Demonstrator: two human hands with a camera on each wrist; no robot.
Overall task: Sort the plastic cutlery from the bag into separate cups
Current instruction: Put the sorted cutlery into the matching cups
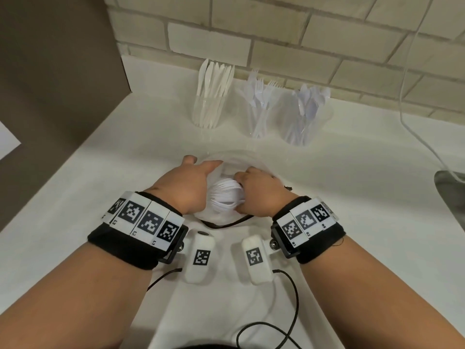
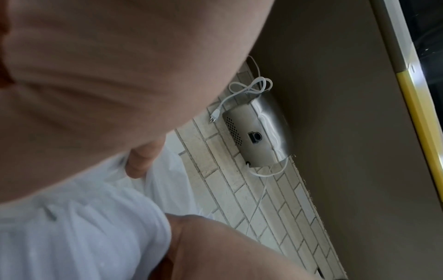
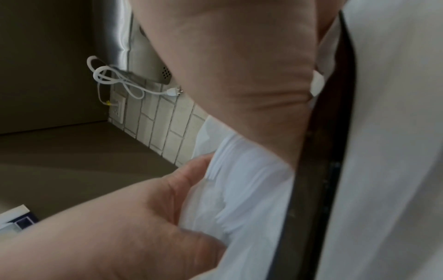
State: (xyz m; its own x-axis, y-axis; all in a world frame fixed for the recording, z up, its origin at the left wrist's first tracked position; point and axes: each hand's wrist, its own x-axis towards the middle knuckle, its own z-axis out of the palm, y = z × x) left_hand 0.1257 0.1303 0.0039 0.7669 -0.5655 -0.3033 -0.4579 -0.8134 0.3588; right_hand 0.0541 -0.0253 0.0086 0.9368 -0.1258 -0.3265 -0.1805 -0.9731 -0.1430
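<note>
Three clear cups stand by the tiled wall: one with knives, one with forks, one with spoons. In front of them a clear plastic bag lies on the white counter. My left hand grips the bag's left side, its thumb and forefinger stretched along the plastic. My right hand curls round a stacked bundle of white cutlery at the bag's near end. Which kind of cutlery it is cannot be told. The wrist views show mostly palms and bag film.
A brown cabinet side walls off the left. A white cord hangs down at the right to a metal object at the counter's edge. A steel wall unit hangs above. Black cables trail near my forearms.
</note>
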